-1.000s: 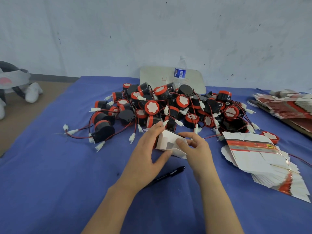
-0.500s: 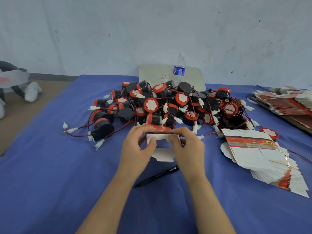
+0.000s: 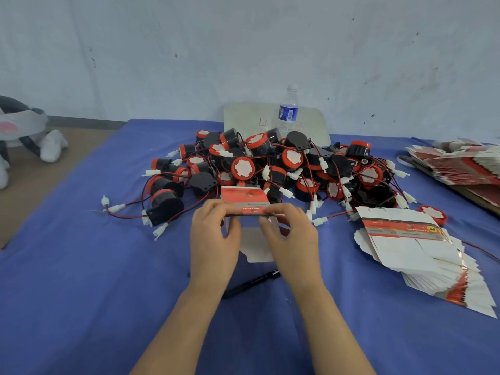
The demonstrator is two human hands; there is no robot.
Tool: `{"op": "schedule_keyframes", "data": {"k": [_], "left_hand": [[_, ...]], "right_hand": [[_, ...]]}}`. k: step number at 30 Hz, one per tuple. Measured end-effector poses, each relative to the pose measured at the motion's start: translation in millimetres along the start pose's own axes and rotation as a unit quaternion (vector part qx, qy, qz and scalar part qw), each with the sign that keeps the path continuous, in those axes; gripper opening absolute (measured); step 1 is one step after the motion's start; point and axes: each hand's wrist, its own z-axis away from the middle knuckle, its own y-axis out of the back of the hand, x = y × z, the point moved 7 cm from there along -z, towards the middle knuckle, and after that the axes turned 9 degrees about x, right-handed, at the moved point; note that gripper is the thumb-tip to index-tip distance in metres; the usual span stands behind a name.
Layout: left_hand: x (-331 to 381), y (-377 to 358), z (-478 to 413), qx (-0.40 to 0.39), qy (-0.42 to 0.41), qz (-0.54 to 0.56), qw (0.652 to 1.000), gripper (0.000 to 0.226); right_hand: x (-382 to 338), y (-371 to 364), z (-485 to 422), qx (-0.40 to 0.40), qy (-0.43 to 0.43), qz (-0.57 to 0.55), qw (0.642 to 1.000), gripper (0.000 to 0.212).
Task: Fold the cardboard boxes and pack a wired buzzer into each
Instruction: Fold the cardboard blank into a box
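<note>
While both hands work in the middle of the head view, one cardboard box (image 3: 244, 199) is held between them above the blue table (image 3: 81, 266). The left hand (image 3: 213, 239) pinches its near left edge and the right hand (image 3: 292, 239) pinches its near right edge, with the fingers curled over the top and the thumbs under it. A white flap (image 3: 255, 246) of the box hangs down between the two hands.

The count is two hands, one box in work, one black pen (image 3: 251, 282), one water bottle (image 3: 288, 109), one white board (image 3: 249, 117) and two stacks of flat boxes: one stack (image 3: 411, 239) just right of the right hand, the other stack (image 3: 460, 166) at the far right edge. The wired buzzers (image 3: 270, 169) lie in one tangled heap directly behind the box, and they are too many to count exactly.

Half a second ago the box showed mostly white with only a thin red edge on top. Now its red printed face is turned up. One second ago it sat lower and tilted.
</note>
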Motion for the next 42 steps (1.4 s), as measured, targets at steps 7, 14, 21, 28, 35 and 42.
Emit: {"op": "schedule_keyframes", "data": {"k": [7, 14, 21, 28, 35, 42], "left_hand": [[-11.5, 7.2, -9.1, -0.016, 0.132, 0.201, 0.970, 0.033], [-10.0, -4.0, -3.3, -0.080, 0.125, 0.179, 0.973, 0.036], [7.7, -17.9, 10.5, -0.151, -0.033, 0.085, 0.984, 0.041], [20.6, -31.6, 25.3, -0.211, -0.100, 0.041, 0.972, 0.044], [5.9, -25.2, 17.1, -0.203, -0.031, 0.062, 0.977, 0.048], [-17.0, -22.5, 8.3, -0.171, 0.141, 0.156, 0.963, 0.043]], "right_hand": [[12.6, -2.5, -3.7, -0.072, -0.182, -0.293, 0.936, 0.030], [8.6, -0.4, -3.2, -0.073, -0.129, -0.267, 0.952, 0.029], [19.1, 1.7, -7.3, -0.098, -0.130, -0.118, 0.980, 0.039], [33.1, 3.8, -6.8, -0.081, -0.083, 0.086, 0.990, 0.048], [28.8, -1.0, -5.3, -0.082, -0.094, 0.020, 0.992, 0.051], [22.7, 2.3, -6.9, -0.070, -0.149, -0.160, 0.973, 0.036]]}}
